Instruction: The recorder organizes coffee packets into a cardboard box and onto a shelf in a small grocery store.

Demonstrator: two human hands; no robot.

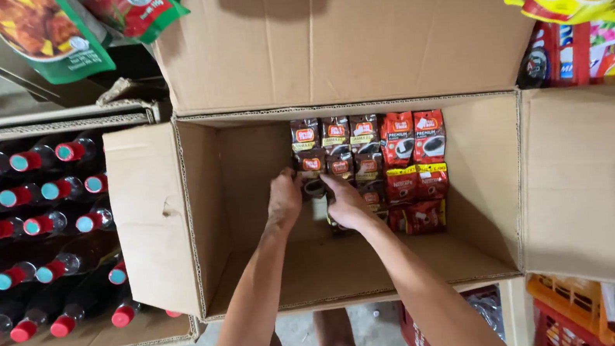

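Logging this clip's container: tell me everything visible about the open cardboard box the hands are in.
The cardboard box is plain brown corrugated board, standing open-topped with all four flaps folded outward. Its inner wall shows a small dent on the left side. Against the far wall, rows of brown sachets and red sachets are stacked; the near floor is bare. The left hand and right hand reach inside to the brown sachets. A crate of bottles sits beside its left flap.
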